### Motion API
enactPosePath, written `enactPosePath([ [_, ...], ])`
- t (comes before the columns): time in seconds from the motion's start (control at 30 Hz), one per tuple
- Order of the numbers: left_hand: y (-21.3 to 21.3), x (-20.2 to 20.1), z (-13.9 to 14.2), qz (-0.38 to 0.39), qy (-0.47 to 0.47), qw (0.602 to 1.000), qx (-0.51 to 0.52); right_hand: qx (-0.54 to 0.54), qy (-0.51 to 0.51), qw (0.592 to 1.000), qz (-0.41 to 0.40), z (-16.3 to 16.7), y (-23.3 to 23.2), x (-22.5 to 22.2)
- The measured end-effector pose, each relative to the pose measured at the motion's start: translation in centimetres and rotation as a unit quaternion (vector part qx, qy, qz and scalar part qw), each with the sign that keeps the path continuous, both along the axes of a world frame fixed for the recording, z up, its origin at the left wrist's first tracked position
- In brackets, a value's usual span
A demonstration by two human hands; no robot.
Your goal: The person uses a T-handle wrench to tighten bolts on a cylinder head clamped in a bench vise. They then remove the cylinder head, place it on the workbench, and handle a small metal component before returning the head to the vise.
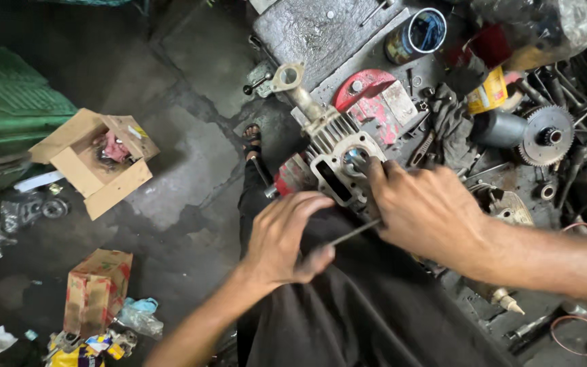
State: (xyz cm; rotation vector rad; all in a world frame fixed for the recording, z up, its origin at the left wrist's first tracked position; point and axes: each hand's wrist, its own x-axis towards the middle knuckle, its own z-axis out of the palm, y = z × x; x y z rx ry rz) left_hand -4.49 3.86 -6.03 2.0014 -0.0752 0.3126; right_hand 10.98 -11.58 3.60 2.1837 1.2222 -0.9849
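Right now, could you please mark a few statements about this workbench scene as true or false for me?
1. The right hand rests on the finned engine cylinder head. True.
2. The left hand holds a hammer. False: it grips a thin metal rod.
3. The open cardboard box sits on the bench. False: it lies on the floor.
4. A toothed gear lies on the bench to the right. True.
5. The tin can is lying on its side. False: it stands upright, open.
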Motion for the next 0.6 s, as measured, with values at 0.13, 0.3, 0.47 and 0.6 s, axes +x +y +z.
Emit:
enactPosePath([
  [0.13,-1.9,-0.4,-5.2,0.029,-0.123,0.991,-0.044,-0.024,0.061,0.984,0.164,-1.9,0.6,1.0],
  [0.3,0.8,4.8,-6.5,-0.051,-0.229,0.969,-0.074,-0.158,0.102,0.975,-0.122,-3.4,-0.3,0.8],
  [0.47,-3.8,21.6,-3.3,-0.146,-0.035,0.988,0.036,0.098,0.219,0.704,-0.668,-4.3,-3.8,0.1],
  [0.6,-12.4,27.5,-5.0,-0.558,0.309,0.762,0.113,0.241,0.405,0.273,-0.839,-6.2,-6.5,-1.2],
])
